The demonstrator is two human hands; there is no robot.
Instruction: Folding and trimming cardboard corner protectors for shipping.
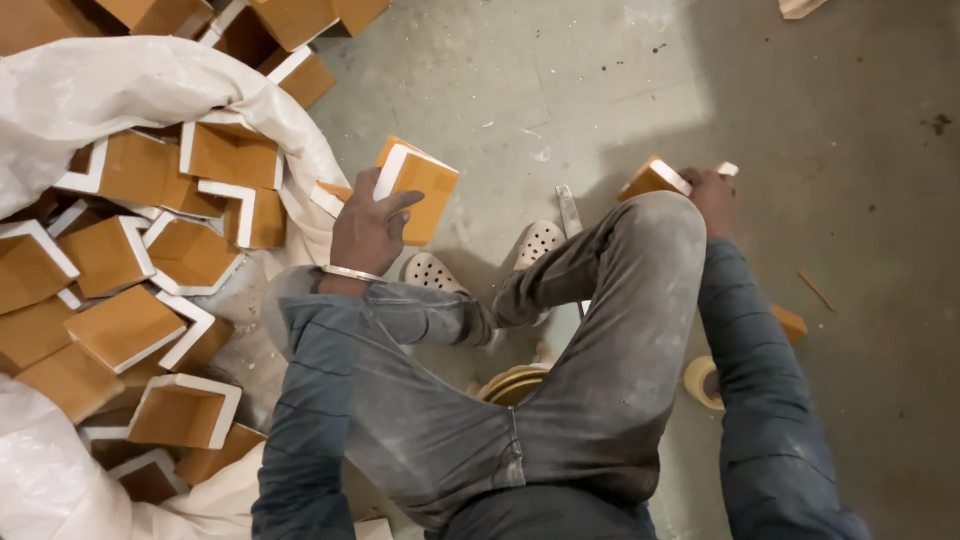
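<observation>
Orange corner piece [418, 190] in left hand [366, 232].

corner pieces [150, 300] lie heaped in the sack [110, 90] left of the knees, tape roll [700, 382] on the floor [820, 120] right

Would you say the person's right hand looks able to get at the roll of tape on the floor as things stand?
Probably not straight away: the right hand already grips an orange piece beyond the raised knee, though the tape roll lies uncovered beside that forearm.
</observation>
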